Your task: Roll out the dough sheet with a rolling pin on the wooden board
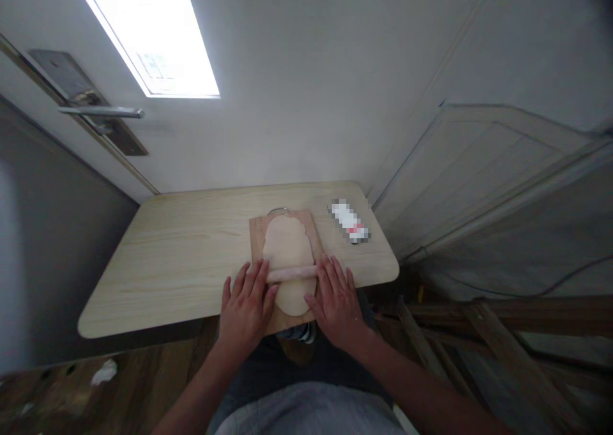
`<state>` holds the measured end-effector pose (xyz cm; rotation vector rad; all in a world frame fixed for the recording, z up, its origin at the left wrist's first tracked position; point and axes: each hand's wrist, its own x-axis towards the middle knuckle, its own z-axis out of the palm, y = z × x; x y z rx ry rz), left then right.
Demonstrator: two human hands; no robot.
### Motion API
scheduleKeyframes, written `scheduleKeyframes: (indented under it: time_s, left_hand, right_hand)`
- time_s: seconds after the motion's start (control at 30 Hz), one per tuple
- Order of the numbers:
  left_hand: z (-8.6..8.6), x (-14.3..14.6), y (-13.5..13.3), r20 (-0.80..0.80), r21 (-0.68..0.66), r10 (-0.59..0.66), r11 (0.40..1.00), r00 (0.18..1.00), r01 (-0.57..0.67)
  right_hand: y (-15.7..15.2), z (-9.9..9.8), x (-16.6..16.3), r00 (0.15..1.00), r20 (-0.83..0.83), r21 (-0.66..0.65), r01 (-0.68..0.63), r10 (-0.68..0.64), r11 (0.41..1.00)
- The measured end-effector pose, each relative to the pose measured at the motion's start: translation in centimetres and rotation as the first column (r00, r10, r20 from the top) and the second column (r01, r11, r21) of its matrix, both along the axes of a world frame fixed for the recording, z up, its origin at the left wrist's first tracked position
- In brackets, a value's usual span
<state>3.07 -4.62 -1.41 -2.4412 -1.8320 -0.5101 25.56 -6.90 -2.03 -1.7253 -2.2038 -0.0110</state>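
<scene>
A sheet of pale dough (pixel 288 243), longer than it is wide with rounded ends, lies flat on a wooden cutting board (pixel 258 230). Across its lower part rests a light wooden rolling pin (pixel 292 273). My left hand (pixel 246 301) covers the pin's left end, fingers pointing forward and thumb toward the dough. At the right end, my right hand (pixel 336 297) presses down in the same way, its thumb near the dough's edge. Both ends of the pin are hidden under the hands. The board's near edge juts past the table's front edge.
The board, with a metal handle (pixel 279 210) at its far end, sits on a pale wood-grain table (pixel 182 250). A blurred-out phone-like object (pixel 348 221) lies to the right. Behind stands a white door with a lever handle (pixel 103 112). Wooden slats (pixel 507 345) are at lower right.
</scene>
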Motion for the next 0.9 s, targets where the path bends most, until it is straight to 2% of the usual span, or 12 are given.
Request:
scheduleKeyframes:
  time_s: [0.2, 0.47, 0.67, 0.8, 0.9]
  left_hand:
    - [0.2, -0.6, -0.5, 0.015, 0.026, -0.043, 0.999, 0.999, 0.042]
    - [1.1, -1.4, 2.4, 0.105, 0.023, -0.093, 0.996, 0.99, 0.091]
    - [1.9, -1.1, 3.7, 0.144, -0.021, -0.092, 0.995, 0.985, 0.096]
    - [2.4, -0.3, 6.2, 0.216, 0.024, -0.063, 0.998, 0.974, 0.059]
    - [2.2, 0.5, 8.4, 0.151, 0.016, 0.032, 0.999, 0.988, -0.035]
  right_hand:
    - [0.9, -0.3, 0.7, 0.987, -0.157, 0.042, 0.031, -0.024, 0.999]
    - [5.4, 0.1, 2.5, 0.962, -0.273, 0.036, -0.014, 0.023, 0.999]
    - [8.2, 1.3, 3.2, 0.945, -0.32, -0.002, -0.077, 0.072, 0.997]
    - [10.8, 2.2, 2.1, 0.958, -0.287, -0.011, -0.026, 0.022, 1.0]
    - [12.1, 2.6, 0.6, 0.984, -0.153, -0.062, 0.088, -0.097, 0.994]
